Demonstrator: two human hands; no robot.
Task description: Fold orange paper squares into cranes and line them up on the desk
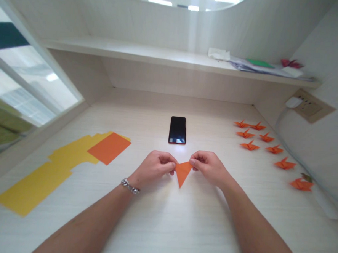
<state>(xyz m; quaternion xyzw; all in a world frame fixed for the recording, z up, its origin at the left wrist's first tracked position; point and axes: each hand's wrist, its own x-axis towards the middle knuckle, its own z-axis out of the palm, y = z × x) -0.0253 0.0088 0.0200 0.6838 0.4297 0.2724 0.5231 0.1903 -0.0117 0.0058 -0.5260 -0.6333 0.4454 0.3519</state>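
Note:
Between my hands is a small folded piece of orange paper (183, 173), a kite-like triangle with its point toward me. My left hand (158, 166) pinches its left corner between thumb and fingers, and a chain bracelet circles that wrist. At the right corner, my right hand (208, 166) pinches the paper the same way. An orange paper sheet (109, 148) lies on overlapping yellow paper sheets (36, 185) to the left. On the right side of the desk sit several folded orange paper cranes (249, 145).
A black phone (178, 130) lies just beyond my hands on the pale desk (147, 106). Above the back runs a shelf (150, 56) with papers (258, 66) on it. A charger (294, 102) is plugged into the right wall, its cable trailing along the desk's side.

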